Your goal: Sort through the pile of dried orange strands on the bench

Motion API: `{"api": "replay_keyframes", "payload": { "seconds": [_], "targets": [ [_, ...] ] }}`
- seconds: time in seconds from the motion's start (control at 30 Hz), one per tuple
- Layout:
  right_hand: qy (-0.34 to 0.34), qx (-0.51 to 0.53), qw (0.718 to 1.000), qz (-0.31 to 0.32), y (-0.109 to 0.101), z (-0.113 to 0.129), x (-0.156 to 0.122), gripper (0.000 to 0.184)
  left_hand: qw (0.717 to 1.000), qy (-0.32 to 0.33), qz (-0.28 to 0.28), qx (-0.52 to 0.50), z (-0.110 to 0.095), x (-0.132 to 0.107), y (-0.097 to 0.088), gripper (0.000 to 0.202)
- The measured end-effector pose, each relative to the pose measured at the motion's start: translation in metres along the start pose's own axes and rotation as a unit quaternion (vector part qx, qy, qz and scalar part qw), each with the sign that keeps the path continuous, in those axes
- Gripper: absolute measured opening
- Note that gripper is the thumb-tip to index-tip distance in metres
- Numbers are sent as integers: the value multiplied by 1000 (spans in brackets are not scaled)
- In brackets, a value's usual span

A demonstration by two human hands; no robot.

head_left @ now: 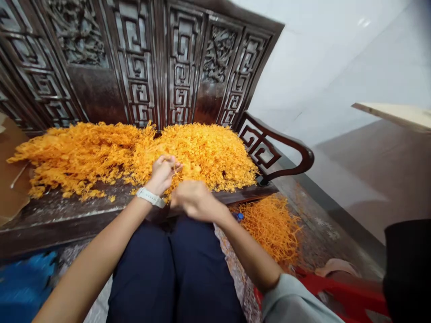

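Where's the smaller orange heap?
The smaller heap lies on the floor, right of centre in the head view, below the bench armrest and just right of the right hand.

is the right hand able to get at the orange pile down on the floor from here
Probably yes. The right hand is at the bench edge, and the floor pile lies just below and to its right, with nothing blocking the way.
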State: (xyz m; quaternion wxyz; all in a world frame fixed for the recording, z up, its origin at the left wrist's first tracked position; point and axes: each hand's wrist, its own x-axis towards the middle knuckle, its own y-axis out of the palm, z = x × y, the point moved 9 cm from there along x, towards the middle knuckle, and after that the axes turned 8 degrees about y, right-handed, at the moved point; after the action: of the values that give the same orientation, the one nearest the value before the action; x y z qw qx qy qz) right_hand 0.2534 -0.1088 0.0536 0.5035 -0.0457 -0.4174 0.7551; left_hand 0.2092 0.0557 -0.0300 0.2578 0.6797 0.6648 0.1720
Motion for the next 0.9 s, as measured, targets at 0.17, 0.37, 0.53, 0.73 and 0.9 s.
{"api": "replay_keyframes", "payload": {
  "seconds": [0.17, 0.37, 0.53, 0.73, 0.9],
  "targets": [
    [-157, 172, 871, 432, 60, 81, -47, 23, 998, -26, -53, -31, 0, 15, -23, 28],
    [72, 314, 947, 5, -101, -1, 18, 43, 999, -32, -6, -11, -8, 11, -12, 24],
    [140, 447, 869, -160, -110, -43, 5, 43, 999, -22, 37, 7, -12, 3, 1, 19],
    [171, 38, 948, -266, -102, -41, -19, 39, 990, -27, 141, 4, -9, -13, 30, 18],
    [247, -65, 945, -206, -96, -88, -22, 46, 988, -8, 153, -32, -16, -18, 43, 29]
  ]
}}
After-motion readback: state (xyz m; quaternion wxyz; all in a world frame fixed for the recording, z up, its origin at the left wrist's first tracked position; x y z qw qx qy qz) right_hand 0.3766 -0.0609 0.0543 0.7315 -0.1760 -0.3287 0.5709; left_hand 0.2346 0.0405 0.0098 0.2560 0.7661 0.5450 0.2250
